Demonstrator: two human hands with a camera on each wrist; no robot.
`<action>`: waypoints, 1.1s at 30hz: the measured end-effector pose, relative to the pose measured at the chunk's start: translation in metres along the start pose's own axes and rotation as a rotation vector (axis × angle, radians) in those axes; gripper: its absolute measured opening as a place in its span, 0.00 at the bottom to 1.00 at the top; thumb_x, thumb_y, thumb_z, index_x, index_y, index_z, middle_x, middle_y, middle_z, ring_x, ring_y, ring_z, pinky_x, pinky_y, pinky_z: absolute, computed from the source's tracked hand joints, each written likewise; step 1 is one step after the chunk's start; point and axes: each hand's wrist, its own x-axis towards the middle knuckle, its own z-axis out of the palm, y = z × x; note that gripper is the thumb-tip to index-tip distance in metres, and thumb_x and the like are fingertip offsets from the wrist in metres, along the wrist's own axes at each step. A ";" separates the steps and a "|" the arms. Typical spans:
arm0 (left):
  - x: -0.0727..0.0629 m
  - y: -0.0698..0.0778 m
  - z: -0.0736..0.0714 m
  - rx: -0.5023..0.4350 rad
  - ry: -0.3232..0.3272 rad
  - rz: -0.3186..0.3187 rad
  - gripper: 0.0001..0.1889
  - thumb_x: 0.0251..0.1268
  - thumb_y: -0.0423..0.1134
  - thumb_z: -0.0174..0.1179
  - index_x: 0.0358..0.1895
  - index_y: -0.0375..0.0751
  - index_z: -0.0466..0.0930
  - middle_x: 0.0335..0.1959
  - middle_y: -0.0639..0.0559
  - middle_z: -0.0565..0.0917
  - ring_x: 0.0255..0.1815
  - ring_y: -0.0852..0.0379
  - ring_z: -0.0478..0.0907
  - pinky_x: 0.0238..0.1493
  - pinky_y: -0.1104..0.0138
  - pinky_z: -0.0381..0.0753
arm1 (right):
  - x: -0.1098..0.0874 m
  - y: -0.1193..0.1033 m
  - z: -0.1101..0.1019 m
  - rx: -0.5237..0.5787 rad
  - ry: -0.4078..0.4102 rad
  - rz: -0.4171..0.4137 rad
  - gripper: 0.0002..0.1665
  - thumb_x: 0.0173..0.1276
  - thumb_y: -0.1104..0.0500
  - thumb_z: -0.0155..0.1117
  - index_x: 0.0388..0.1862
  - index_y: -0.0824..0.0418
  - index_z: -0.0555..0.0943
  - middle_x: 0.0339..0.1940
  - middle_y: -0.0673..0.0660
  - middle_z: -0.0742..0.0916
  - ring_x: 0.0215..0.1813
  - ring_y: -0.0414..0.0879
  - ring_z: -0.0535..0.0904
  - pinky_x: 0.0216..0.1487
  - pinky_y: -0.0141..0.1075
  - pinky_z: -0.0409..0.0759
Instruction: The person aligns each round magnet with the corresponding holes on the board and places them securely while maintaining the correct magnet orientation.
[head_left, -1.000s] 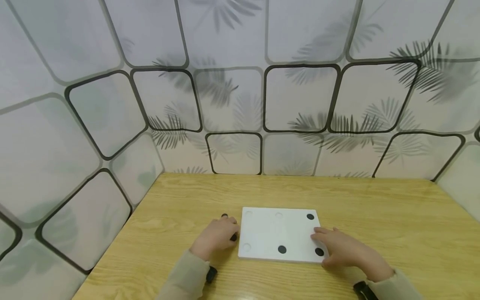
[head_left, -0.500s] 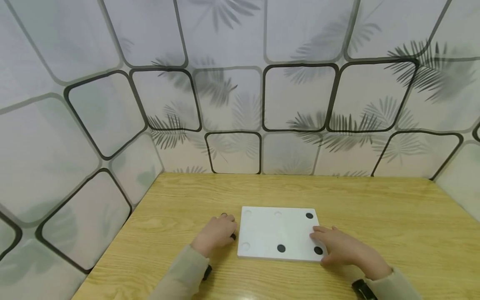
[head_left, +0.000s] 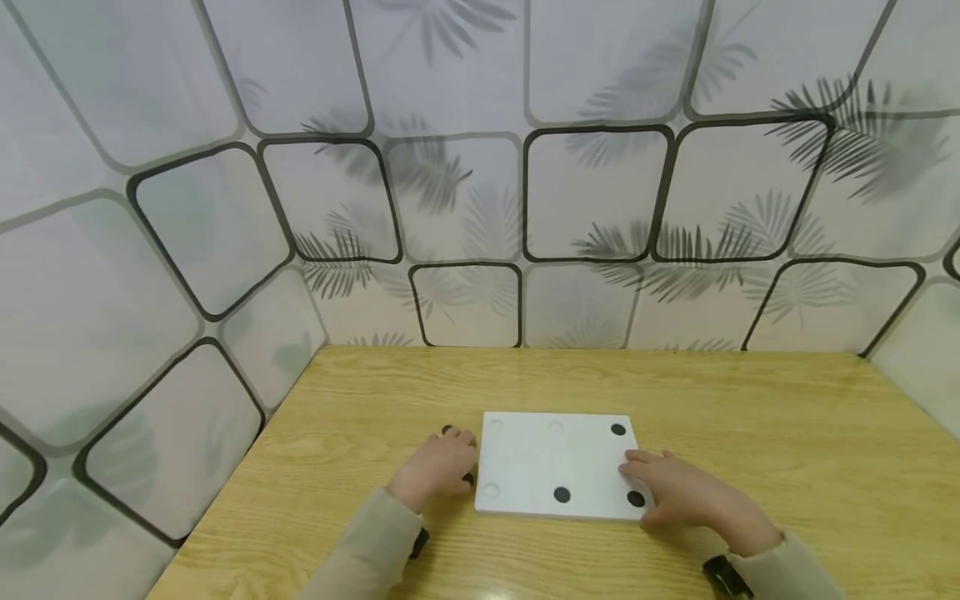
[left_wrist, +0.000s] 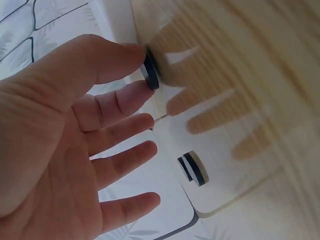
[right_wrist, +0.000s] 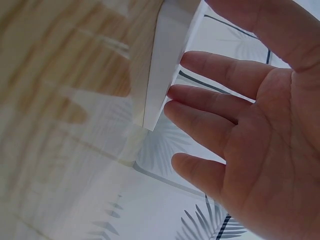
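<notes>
A white rectangular board (head_left: 540,457) lies on the table, with round recesses in it. Three of these hold black discs, one of them (head_left: 562,495) at the front edge; the other three are bare. Beside the board's left edge, my left hand (head_left: 433,471) pinches a small black disc (left_wrist: 150,72) between thumb and index finger, the other fingers spread. Beyond those fingers a second black disc (left_wrist: 196,170) rests on the tabletop, partly hidden by my hand in the head view. My right hand (head_left: 686,496) rests with extended fingers on the board's right edge, near the corner disc (head_left: 636,498).
The light wood table (head_left: 750,425) reaches back to a wall (head_left: 465,200) with a leaf and rounded-square pattern. Another wall (head_left: 97,308) borders the table on the left. A dark strap (head_left: 726,575) sits at my right wrist.
My left hand shifts only slightly beside the board, and the disc near its thumb shows a little more than half a second ago. The right hand keeps its place on the board.
</notes>
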 end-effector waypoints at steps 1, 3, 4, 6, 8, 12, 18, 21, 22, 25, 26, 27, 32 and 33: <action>0.000 0.000 -0.001 -0.010 -0.002 0.000 0.08 0.47 0.43 0.66 0.23 0.47 0.76 0.47 0.49 0.73 0.49 0.50 0.68 0.44 0.56 0.71 | 0.000 0.000 0.000 0.001 -0.001 0.003 0.36 0.40 0.61 0.70 0.50 0.74 0.73 0.56 0.70 0.71 0.59 0.63 0.63 0.58 0.59 0.49; -0.001 0.000 -0.003 -0.040 -0.007 -0.008 0.09 0.48 0.42 0.65 0.20 0.47 0.74 0.51 0.47 0.72 0.53 0.47 0.66 0.48 0.53 0.69 | 0.000 0.000 -0.001 0.003 -0.004 0.007 0.36 0.40 0.61 0.71 0.50 0.73 0.73 0.56 0.70 0.71 0.59 0.63 0.63 0.59 0.59 0.49; -0.001 -0.001 -0.004 -0.055 -0.009 -0.014 0.10 0.49 0.42 0.65 0.19 0.47 0.73 0.53 0.46 0.71 0.56 0.46 0.64 0.50 0.51 0.67 | 0.000 0.000 -0.001 0.004 -0.004 0.006 0.36 0.40 0.61 0.70 0.50 0.73 0.73 0.56 0.70 0.71 0.59 0.63 0.63 0.59 0.59 0.49; -0.002 -0.001 -0.007 -0.083 0.000 -0.022 0.10 0.50 0.41 0.64 0.19 0.47 0.73 0.57 0.43 0.68 0.60 0.42 0.60 0.52 0.48 0.64 | 0.000 0.000 -0.001 0.000 -0.001 -0.003 0.36 0.40 0.61 0.70 0.50 0.73 0.73 0.56 0.70 0.71 0.59 0.63 0.64 0.58 0.59 0.49; -0.002 -0.001 -0.009 -0.101 0.015 -0.020 0.07 0.50 0.40 0.64 0.22 0.46 0.76 0.61 0.41 0.64 0.62 0.40 0.56 0.53 0.46 0.62 | 0.000 0.001 0.000 -0.005 0.001 -0.014 0.36 0.39 0.61 0.71 0.50 0.73 0.73 0.55 0.70 0.71 0.59 0.63 0.64 0.58 0.60 0.49; -0.002 0.003 -0.014 -0.091 0.033 0.004 0.11 0.49 0.42 0.65 0.36 0.44 0.80 0.63 0.40 0.61 0.63 0.39 0.54 0.53 0.46 0.61 | 0.001 0.002 -0.001 -0.004 0.001 -0.017 0.36 0.39 0.61 0.71 0.50 0.73 0.73 0.55 0.71 0.71 0.59 0.64 0.64 0.58 0.60 0.49; 0.002 0.013 -0.016 -0.015 -0.010 0.016 0.08 0.50 0.40 0.64 0.21 0.45 0.75 0.64 0.43 0.59 0.65 0.44 0.51 0.56 0.49 0.61 | 0.001 0.000 -0.002 0.015 -0.019 0.020 0.36 0.41 0.61 0.70 0.51 0.73 0.72 0.57 0.70 0.71 0.60 0.62 0.63 0.59 0.59 0.48; 0.003 0.020 -0.016 0.008 -0.020 0.033 0.09 0.49 0.40 0.64 0.20 0.46 0.74 0.65 0.45 0.59 0.66 0.45 0.50 0.56 0.49 0.61 | 0.000 -0.001 -0.002 0.016 -0.020 0.021 0.36 0.41 0.61 0.70 0.51 0.73 0.72 0.57 0.70 0.71 0.60 0.62 0.63 0.59 0.59 0.48; 0.003 0.022 -0.017 0.020 -0.021 0.039 0.10 0.49 0.41 0.64 0.19 0.46 0.73 0.65 0.45 0.60 0.66 0.45 0.50 0.56 0.48 0.61 | 0.000 -0.001 -0.002 0.012 -0.016 0.013 0.36 0.41 0.61 0.70 0.51 0.73 0.72 0.56 0.70 0.71 0.60 0.62 0.63 0.59 0.59 0.48; 0.003 0.029 -0.019 0.042 -0.039 0.044 0.11 0.49 0.40 0.64 0.16 0.47 0.71 0.65 0.47 0.60 0.66 0.46 0.49 0.56 0.48 0.59 | -0.001 0.000 -0.003 0.006 -0.008 -0.004 0.36 0.40 0.61 0.70 0.51 0.73 0.72 0.56 0.70 0.71 0.59 0.63 0.63 0.58 0.60 0.49; 0.003 0.031 -0.019 0.046 -0.049 0.041 0.11 0.49 0.40 0.64 0.16 0.47 0.72 0.65 0.48 0.60 0.66 0.47 0.49 0.57 0.48 0.59 | -0.001 0.000 -0.002 0.007 -0.008 -0.005 0.36 0.40 0.61 0.70 0.51 0.73 0.72 0.56 0.70 0.71 0.59 0.63 0.63 0.58 0.60 0.49; 0.004 0.033 -0.019 0.049 -0.059 0.039 0.11 0.49 0.40 0.64 0.17 0.47 0.72 0.65 0.49 0.60 0.67 0.47 0.49 0.57 0.48 0.58 | -0.001 0.000 -0.002 0.006 -0.007 -0.007 0.36 0.41 0.61 0.70 0.51 0.73 0.72 0.56 0.70 0.71 0.59 0.63 0.63 0.58 0.60 0.49; 0.006 0.038 -0.015 0.053 -0.082 0.031 0.09 0.49 0.40 0.64 0.18 0.47 0.75 0.65 0.52 0.60 0.67 0.49 0.48 0.58 0.49 0.56 | 0.000 0.002 -0.001 0.008 -0.006 0.002 0.35 0.41 0.61 0.70 0.51 0.73 0.72 0.57 0.69 0.71 0.59 0.62 0.63 0.59 0.58 0.49; 0.007 0.038 -0.014 0.061 -0.079 0.033 0.09 0.49 0.40 0.64 0.18 0.48 0.75 0.65 0.52 0.60 0.67 0.49 0.48 0.58 0.49 0.57 | 0.000 0.002 -0.001 0.004 -0.005 0.003 0.35 0.41 0.61 0.70 0.51 0.73 0.72 0.57 0.69 0.71 0.59 0.62 0.64 0.59 0.58 0.49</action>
